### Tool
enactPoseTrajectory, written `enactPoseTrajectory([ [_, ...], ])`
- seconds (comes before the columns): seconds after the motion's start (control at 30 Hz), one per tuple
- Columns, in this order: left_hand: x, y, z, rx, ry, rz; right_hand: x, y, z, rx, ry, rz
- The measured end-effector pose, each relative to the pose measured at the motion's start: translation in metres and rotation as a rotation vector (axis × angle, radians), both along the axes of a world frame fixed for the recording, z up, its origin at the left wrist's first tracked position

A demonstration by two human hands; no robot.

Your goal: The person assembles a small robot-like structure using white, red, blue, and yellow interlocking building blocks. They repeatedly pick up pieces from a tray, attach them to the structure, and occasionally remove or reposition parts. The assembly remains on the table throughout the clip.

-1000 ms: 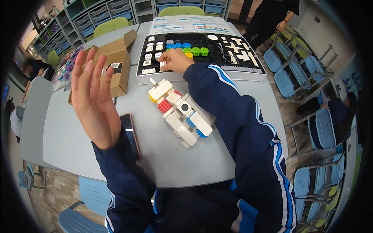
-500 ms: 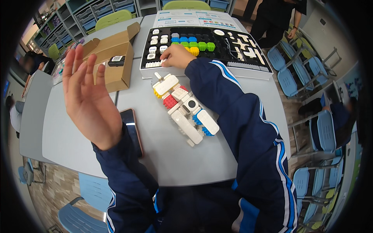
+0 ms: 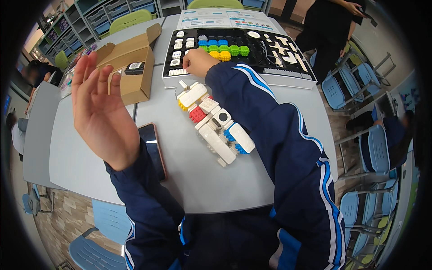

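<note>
Your right hand point(image 3: 196, 61) is at the parts tray; your left hand point(image 3: 100, 113) is raised and holds nothing.

Your right hand rests on the near left part of the black parts tray point(image 3: 270, 67), which lies at the far edge of the tabletop point(image 3: 90, 166). The fingers are curled together, and I cannot tell if they clamp a piece. Just beside them sit the white blocks point(image 3: 178, 50) and the row of yellow, green and blue blocks point(image 3: 223, 48). Your left hand is lifted above the left side of the tabletop, palm open, fingers point(image 3: 85, 74) spread apart, touching nothing. The block model point(image 3: 215, 122), white with red, yellow and blue pieces, lies in the middle of the tabletop, near your right sleeve point(image 3: 270, 130). A phone point(image 3: 153, 146) lies under your left wrist. An open cardboard box point(image 3: 132, 67) stands near the far left corner.
</note>
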State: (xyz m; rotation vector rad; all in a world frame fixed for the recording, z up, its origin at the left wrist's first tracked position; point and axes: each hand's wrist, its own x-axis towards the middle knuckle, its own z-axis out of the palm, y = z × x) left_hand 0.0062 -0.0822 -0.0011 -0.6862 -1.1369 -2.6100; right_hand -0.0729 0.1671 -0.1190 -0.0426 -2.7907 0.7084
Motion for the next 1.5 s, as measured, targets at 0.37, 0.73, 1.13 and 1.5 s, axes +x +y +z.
enactPoseTrajectory([
  [0.37,-0.003,0.0,-0.003,0.02,-0.005,-0.043,0.01,0.008,0.001,-0.078,0.076,0.058],
  [0.73,-0.008,-0.004,-0.006,0.054,0.0,-0.104,0.018,0.004,0.003,-0.101,0.068,0.057],
  [1.13,-0.005,-0.002,-0.006,0.028,0.026,-0.176,0.029,0.008,0.008,-0.172,0.011,0.061],
  [1.5,-0.005,-0.002,-0.005,0.009,-0.003,-0.162,0.049,0.033,0.011,0.058,0.02,-0.018],
])
